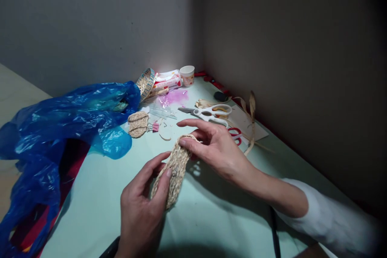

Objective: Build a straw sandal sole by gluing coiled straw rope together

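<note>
Both hands hold a long oval piece of woven straw (177, 165) above the pale green table (217, 217). My left hand (142, 205) grips its near end, thumb pressed on the weave. My right hand (216, 147) pinches the far end between thumb and fingers, with the index finger stretched out. A second, smaller woven straw piece (138, 123) lies on the table further back, next to a pink binder clip (155, 127).
A crumpled blue plastic bag (60, 129) fills the left side over red material (68, 165). White-handled scissors (208, 113), red-handled scissors (236, 134), loose straw strips (251, 123), a small woven basket (146, 82), a paper cup (187, 75) and packets sit near the walled corner.
</note>
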`<state>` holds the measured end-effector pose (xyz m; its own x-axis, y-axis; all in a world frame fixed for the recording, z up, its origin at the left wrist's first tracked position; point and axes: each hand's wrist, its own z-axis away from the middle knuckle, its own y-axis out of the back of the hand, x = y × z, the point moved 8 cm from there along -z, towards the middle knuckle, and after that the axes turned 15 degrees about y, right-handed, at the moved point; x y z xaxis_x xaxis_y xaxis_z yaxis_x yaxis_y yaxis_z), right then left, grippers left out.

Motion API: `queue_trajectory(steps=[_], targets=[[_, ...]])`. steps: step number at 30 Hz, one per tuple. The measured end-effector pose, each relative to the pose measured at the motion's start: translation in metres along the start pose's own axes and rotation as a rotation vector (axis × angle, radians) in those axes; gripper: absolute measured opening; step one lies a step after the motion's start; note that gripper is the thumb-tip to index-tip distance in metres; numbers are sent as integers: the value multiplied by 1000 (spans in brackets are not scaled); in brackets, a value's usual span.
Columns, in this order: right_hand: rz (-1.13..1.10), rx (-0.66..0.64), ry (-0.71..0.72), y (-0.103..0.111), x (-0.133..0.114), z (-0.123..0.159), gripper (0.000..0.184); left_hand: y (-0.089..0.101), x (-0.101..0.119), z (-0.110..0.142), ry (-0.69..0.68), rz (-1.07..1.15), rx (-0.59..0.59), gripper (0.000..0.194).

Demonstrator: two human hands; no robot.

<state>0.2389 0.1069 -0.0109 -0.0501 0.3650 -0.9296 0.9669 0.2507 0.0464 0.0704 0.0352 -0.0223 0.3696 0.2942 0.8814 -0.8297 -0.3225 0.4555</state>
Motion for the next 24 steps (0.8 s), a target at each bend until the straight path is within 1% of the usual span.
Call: queue_trajectory(steps=[4, 6, 8, 13, 15, 18, 22, 24], targets=[[-23, 23, 14, -2, -3, 2, 33, -2, 9, 4, -136, -8, -1, 22], [-10, 34, 28, -2, -4, 2, 32, -2, 10, 4, -167, -8, -11, 22], [-3, 43, 41, -2, -3, 3, 30, -1, 9, 3, -172, -13, -20, 22], [0, 51, 21, -2, 1, 3, 31, -4, 11, -3, -139, -37, -122, 21], [19, 49, 23, -2, 0, 4, 30, -4, 13, -5, -141, -33, -139, 21], [50, 44, 34, -1, 0, 5, 28, -3, 16, -5, -215, -51, -99, 23], [57, 46, 37, -3, 1, 6, 29, -2, 19, 1, -349, -119, 27, 25], [40, 59, 24, -4, 2, 7, 27, -3, 21, 4, -397, -129, 43, 24]])
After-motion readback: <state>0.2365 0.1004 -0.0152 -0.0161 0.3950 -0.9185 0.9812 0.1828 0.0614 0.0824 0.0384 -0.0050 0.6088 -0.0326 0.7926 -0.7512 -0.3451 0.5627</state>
